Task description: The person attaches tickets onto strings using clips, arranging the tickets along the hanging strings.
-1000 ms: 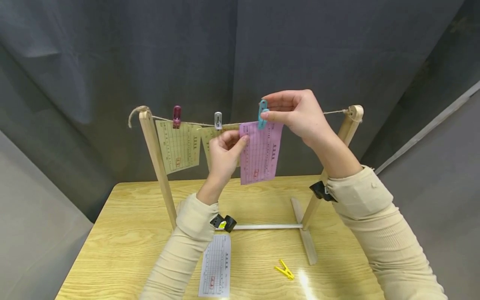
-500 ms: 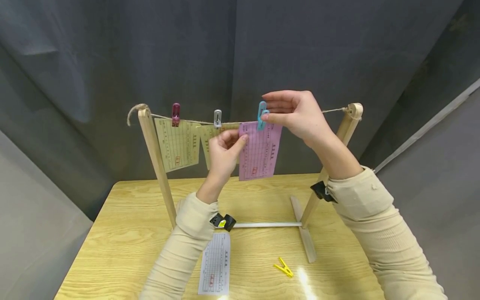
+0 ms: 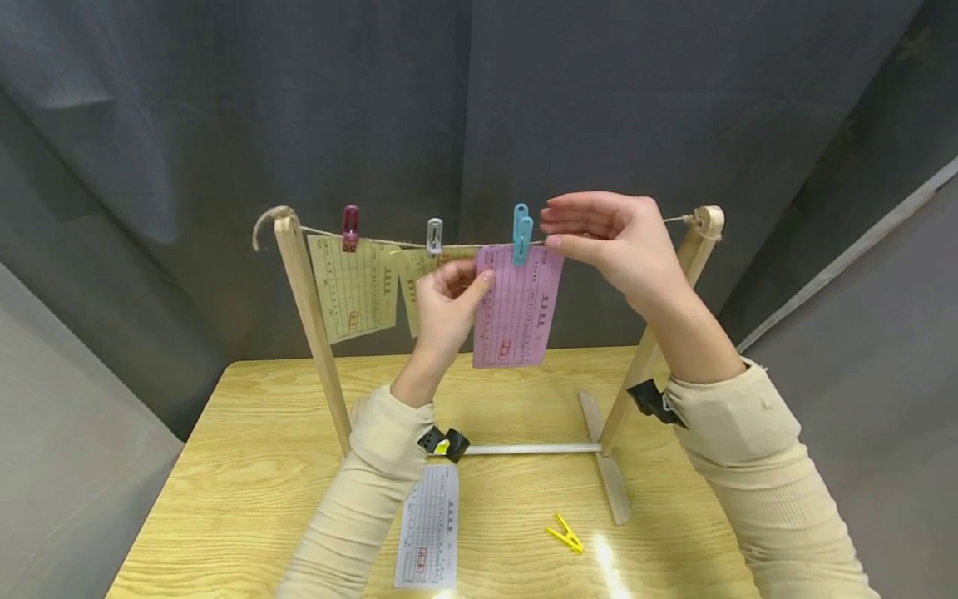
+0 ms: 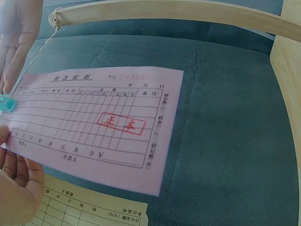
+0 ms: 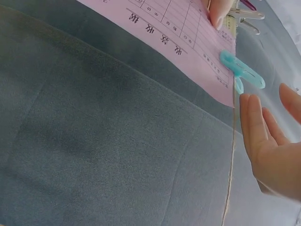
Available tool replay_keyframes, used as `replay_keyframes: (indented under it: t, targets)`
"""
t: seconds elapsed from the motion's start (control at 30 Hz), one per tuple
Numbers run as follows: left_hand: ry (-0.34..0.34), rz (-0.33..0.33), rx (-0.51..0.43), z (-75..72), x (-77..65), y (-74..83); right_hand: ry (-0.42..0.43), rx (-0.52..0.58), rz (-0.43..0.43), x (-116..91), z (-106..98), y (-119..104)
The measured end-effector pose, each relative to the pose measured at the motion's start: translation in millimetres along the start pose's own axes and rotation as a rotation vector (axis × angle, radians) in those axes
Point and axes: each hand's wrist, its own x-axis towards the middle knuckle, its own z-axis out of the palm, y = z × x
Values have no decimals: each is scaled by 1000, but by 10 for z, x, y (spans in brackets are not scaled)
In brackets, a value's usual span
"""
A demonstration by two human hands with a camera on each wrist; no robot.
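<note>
A pink receipt slip hangs from the twine, held at its top by a blue clothespin. My left hand pinches the slip's upper left edge between thumb and fingers. Just right of the clothespin, my right hand is apart from it, fingers extended and nothing between them. In the right wrist view the blue clothespin grips both paper and string, with the right fingertips close below it. The left wrist view shows the pink slip face on, with a red stamp.
Two yellow slips hang to the left, under a dark red clothespin and a clear one. The twine spans two wooden posts. On the table lie a white slip and a yellow clothespin.
My right hand has let go of the blue clothespin and moved a little to the right. The clothespin stays on the twine and slip. My left hand keeps its pinch on the slip.
</note>
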Motion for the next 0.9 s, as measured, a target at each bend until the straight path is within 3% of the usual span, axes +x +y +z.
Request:
replay_keyframes:
  t: [0.4, 0.67, 0.9]
  targets:
    - [-14, 23, 4, -56, -56, -7, -28, 86, -56, -240, -92, 94]
    - [-33, 92, 54, -136, -125, -16, -46, 50, -43, -367, -143, 161]
    - [-72, 89, 114, -254, -196, 16, -49, 22, -39, -462, -180, 213]
